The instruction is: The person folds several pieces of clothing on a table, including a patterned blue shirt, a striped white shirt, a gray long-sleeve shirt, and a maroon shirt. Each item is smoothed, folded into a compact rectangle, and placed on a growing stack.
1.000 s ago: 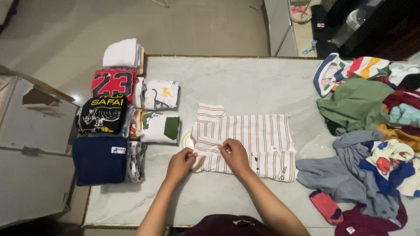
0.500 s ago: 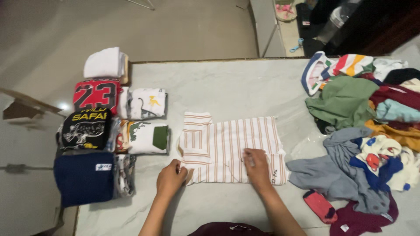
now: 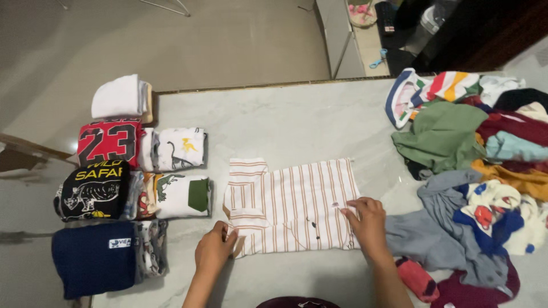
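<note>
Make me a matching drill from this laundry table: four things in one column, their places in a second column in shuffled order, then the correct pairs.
Things:
1. striped shirt
2. navy folded garment
3. green garment
4. white folded garment

Places:
A. far end of the folded stacks on the left
B. in the loose pile on the right
C. middle of the table, under both hands
D. near end of the folded stacks on the left

Pairs: 1-C, 2-D, 3-B, 4-A. The left hand pinches the shirt's left edge; the right hand presses its right edge.
</note>
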